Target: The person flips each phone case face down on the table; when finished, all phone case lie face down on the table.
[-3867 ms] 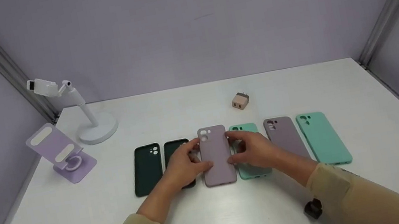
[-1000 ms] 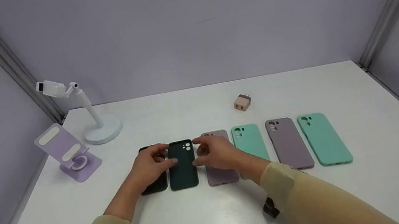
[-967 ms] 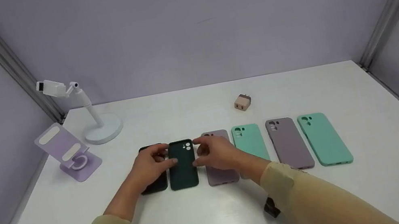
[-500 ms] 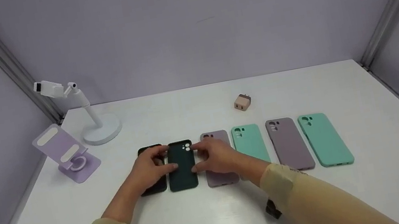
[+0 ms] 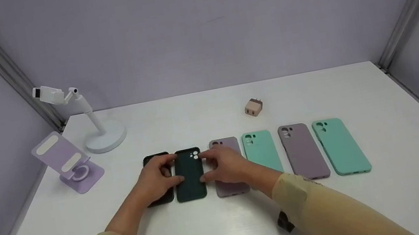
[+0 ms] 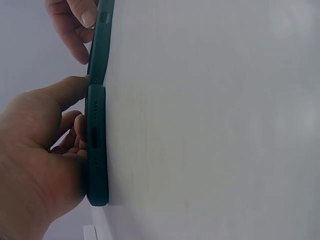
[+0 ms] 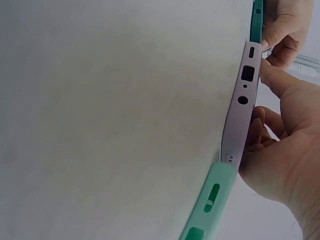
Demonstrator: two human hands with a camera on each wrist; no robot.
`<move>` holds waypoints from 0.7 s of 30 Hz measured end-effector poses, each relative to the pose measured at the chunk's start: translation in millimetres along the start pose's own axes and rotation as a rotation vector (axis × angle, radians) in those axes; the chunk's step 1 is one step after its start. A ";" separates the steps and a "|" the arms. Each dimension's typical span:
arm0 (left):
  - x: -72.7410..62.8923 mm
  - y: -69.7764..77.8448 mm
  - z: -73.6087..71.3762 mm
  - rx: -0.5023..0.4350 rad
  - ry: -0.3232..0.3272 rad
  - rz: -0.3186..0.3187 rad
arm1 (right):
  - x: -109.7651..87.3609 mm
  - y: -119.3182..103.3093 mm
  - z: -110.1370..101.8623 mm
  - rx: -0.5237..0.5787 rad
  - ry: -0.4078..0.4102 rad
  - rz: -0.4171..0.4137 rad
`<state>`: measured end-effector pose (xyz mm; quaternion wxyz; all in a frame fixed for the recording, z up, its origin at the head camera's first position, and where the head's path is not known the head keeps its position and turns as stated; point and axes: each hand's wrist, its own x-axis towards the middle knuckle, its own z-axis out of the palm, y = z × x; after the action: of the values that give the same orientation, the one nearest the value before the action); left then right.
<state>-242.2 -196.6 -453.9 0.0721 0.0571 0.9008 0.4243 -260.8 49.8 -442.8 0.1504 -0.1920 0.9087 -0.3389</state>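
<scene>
Several phone cases lie in a row, camera cutouts at the far end. Both hands hold the second from the left, a dark green phone case. My left hand has thumb and forefinger at its left side, arching over the leftmost dark green case. On the other side my right hand has thumb and forefinger at the right edge, over a mauve case. In the left wrist view the held case lies end to end with the leftmost one. The right wrist view shows the mauve case's port edge beneath the right hand.
To the right lie a mint case, another mauve case and another mint case. A pink plug charger sits behind. At the back left stand a white stand and a purple phone stand.
Both hands have moved left, from the mauve case, now let go in the row, to the second dark green case. Over the last second they have slid slightly toward the near side along its edges.
</scene>
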 end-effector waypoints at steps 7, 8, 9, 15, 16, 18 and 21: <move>0.9 1.1 1.2 -0.006 0.009 0.000 | -1.3 -0.3 -0.9 0.008 -0.008 0.015; 0.8 1.2 1.3 -0.008 0.010 0.001 | -1.4 -0.2 -0.9 0.007 -0.011 0.018; 0.5 1.4 1.4 -0.009 0.010 0.001 | -1.5 -0.2 -0.8 0.005 -0.014 0.021; -0.9 2.2 0.2 -0.014 0.002 0.011 | -1.4 1.0 -0.3 0.003 -0.016 0.025; -1.2 2.6 -0.3 -0.018 0.001 0.011 | -1.3 1.2 -0.4 0.006 -0.015 0.021; -1.7 3.7 -1.8 -0.023 -0.002 0.008 | -1.0 1.4 -0.7 0.008 -0.015 0.012; -1.9 4.9 -4.1 -0.025 -0.009 0.000 | -0.9 1.2 -0.8 0.018 -0.014 0.003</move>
<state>-240.8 -196.9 -447.4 0.0769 0.0580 0.8952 0.4351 -260.6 51.5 -442.9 0.1589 -0.1916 0.9049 -0.3453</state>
